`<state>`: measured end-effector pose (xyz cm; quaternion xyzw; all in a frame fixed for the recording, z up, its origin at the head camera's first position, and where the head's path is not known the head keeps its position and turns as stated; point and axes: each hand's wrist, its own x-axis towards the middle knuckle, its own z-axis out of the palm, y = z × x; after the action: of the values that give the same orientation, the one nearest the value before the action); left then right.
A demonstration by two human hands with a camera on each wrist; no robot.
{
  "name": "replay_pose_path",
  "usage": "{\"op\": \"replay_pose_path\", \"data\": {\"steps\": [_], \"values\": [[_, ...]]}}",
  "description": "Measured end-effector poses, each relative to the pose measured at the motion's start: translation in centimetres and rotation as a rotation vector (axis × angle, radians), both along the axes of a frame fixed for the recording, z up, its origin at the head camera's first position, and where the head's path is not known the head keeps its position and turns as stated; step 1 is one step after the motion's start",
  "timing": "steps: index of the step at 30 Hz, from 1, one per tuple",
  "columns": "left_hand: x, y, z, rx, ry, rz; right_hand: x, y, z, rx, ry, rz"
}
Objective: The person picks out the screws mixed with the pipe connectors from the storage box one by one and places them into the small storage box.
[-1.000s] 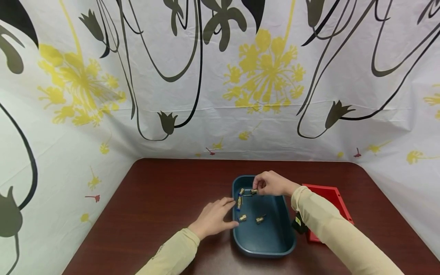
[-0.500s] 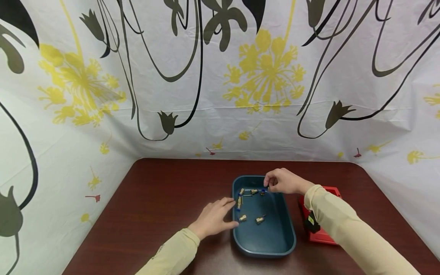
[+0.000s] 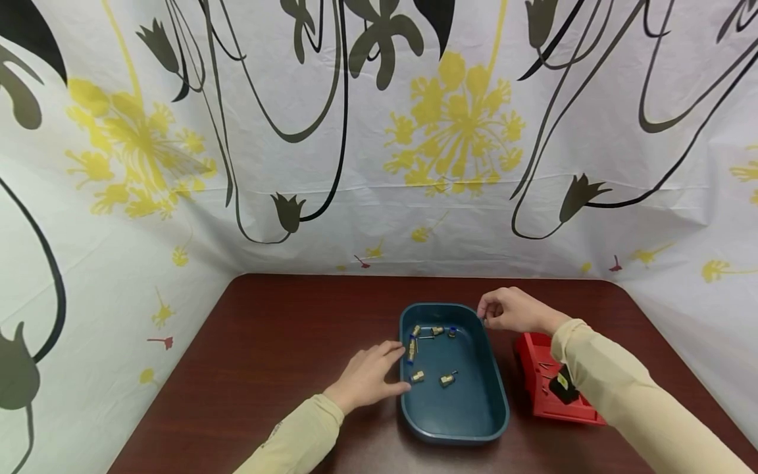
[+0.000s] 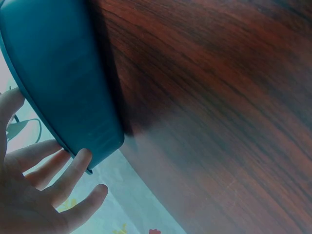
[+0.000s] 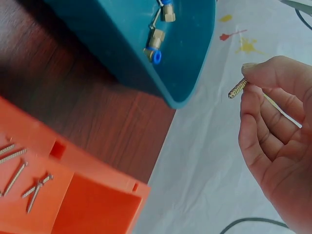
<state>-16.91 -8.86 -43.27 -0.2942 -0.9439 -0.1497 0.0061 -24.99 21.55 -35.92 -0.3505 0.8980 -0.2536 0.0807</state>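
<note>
Between thumb and forefinger my right hand (image 3: 512, 309) pinches a screw (image 5: 238, 88); its threaded end sticks out in the right wrist view. That hand is just past the far right corner of a blue plastic tub (image 3: 453, 421). Inside the tub lie several brass fittings (image 3: 447, 380), some with blue collars, and a few thin screws (image 3: 425, 338). My left hand (image 3: 370, 375) rests against the tub's left rim with its fingers spread; the left wrist view shows fingertips (image 4: 84, 155) at the rim.
A red divided tray (image 3: 568, 411) stands right of the tub, partly under the right forearm. Several screws (image 5: 17, 178) lie in one of its compartments. Both containers are on a dark wooden table (image 3: 296, 329), with a patterned cloth (image 3: 367, 164) hanging behind it.
My right hand has moved right, from over the tub's far end to beyond its corner, carrying the screw. More of the red tray now shows. The left hand has stayed put.
</note>
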Motion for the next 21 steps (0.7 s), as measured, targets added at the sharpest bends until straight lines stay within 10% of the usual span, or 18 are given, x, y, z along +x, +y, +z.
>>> {"op": "replay_pose_path", "data": {"steps": [21], "values": [[0.0,0.0,0.0,0.001,0.0,0.0,0.9,5.2,1.1,0.017,0.016,-0.122]]}}
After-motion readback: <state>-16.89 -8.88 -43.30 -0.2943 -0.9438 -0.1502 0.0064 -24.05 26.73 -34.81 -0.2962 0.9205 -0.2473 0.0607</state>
